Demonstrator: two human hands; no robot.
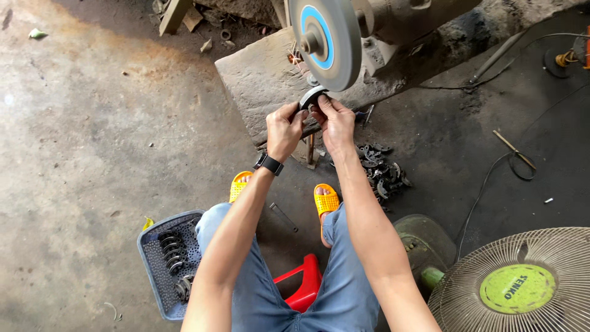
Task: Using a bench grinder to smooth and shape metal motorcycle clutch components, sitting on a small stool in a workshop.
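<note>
Head view: curved dark metal piece [312,96] pinched at its two ends, left hand [284,128] and right hand [335,120] both clenched on it, pressed up against lower rim of grinding wheel [326,40]. Long axis roughly left to right across the wheel face, arch bowed upward toward the rim. Advisable: light, even pressure, fingertips kept below the contact line, piece rocked along its curve. Pile of similar pieces [381,169] lying right of the yellow sandals [326,200]; more stacked in grey basket [157,270].

Both arms extended forward, left hand [285,128], right hand [335,123], fingers pinched together
</note>
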